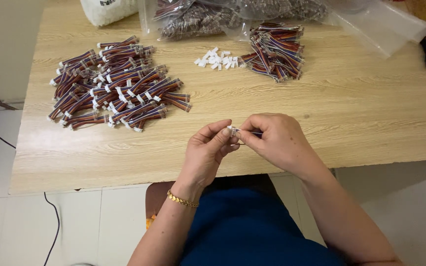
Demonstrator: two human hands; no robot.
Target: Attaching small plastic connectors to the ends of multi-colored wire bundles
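**Close work at the table's near edge**

Here both hands meet just above the front edge of the table (pixel 351 113). The left hand (pixel 207 150) is pinched shut, thumb and forefinger gripping a small white connector (pixel 231 129) so its mouth faces the other hand. The right hand (pixel 277 140) is curled closed around a short wire lead (pixel 255 133), of which only a dark sliver shows; I think its tip is at the connector, though the fingers hide the join. Holding the parts close to the body keeps them steady and easy to see.

The supplies sit within reach: a small heap of loose white housings (pixel 217 58) beside a stacked bundle of wires (pixel 276 50), and to the left a wide spread of wire leads with white ends (pixel 117 83), well apart from the stack. Clear bags (pixel 198 17) lie at the far edge.
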